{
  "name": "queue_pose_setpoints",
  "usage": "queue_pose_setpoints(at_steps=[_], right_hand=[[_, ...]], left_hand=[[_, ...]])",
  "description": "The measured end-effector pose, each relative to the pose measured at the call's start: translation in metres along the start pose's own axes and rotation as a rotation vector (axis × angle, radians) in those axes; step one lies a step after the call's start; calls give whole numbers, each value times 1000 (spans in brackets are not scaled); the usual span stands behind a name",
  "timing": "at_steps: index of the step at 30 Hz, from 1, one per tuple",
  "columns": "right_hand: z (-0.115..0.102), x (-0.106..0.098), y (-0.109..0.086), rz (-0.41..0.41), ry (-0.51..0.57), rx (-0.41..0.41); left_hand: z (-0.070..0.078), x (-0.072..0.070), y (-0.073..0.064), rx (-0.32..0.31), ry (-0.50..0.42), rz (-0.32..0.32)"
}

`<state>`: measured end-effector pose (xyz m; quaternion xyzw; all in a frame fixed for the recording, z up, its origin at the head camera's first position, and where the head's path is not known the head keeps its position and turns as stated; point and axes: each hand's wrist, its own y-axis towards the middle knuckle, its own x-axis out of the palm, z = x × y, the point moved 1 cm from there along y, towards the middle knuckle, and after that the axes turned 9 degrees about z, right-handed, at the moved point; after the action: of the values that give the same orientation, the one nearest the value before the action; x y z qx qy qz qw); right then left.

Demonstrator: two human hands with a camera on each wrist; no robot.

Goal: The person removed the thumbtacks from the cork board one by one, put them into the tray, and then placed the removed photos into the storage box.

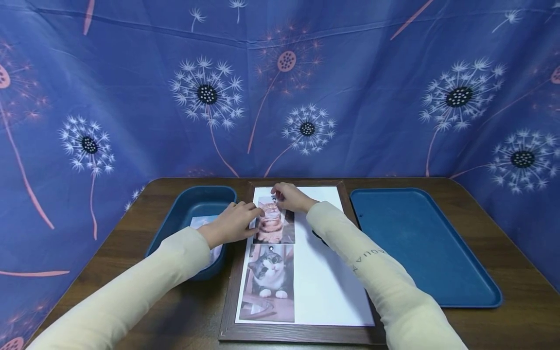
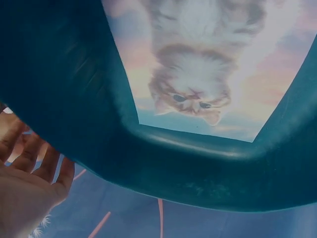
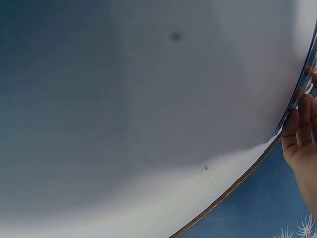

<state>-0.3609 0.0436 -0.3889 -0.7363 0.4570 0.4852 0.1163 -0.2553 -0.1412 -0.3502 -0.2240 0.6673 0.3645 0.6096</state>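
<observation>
A white board [image 1: 330,296] in a brown wooden frame lies on the table. At its upper left is an orange-cat photo [image 1: 270,228]. My left hand [image 1: 234,222] rests at the left side of that photo, fingers loosely bent, fingertips on the print. With thumb and fingers, my right hand [image 1: 292,197] pinches a small shiny round fastener [image 1: 274,198] at the photo's top edge. Directly below lies a grey-and-white cat photo [image 1: 271,279], with a similar small fastener [image 1: 271,248] at its top. The right wrist view shows mostly glossy board and the right hand's fingers [image 3: 303,121].
Left of the board stands a deep blue bin [image 1: 183,206] holding a kitten photo [image 2: 198,69]. A shallow blue tray [image 1: 420,243] lies to the right. A small dark thing [image 1: 318,236] shows partly beside my right sleeve. Behind the table [image 1: 118,243] hangs a dandelion-patterned cloth [image 1: 350,97].
</observation>
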Motion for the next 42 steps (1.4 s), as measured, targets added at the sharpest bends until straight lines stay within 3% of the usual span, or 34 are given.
queue_pose_setpoints(at_steps=[7,16,34,42], right_hand=[[4,3,4,-4,-25,-10],[3,4,8,-19,-70,-52],[3,7,13,-25,-122,-71],[-1,5,17,-36,-158,-43]], left_hand=[[1,8,0,3,-29,-58],[3,15,0,44,-39,-48],[5,17,1,54,-113,-73],[4,16,1,49,-130,-74]])
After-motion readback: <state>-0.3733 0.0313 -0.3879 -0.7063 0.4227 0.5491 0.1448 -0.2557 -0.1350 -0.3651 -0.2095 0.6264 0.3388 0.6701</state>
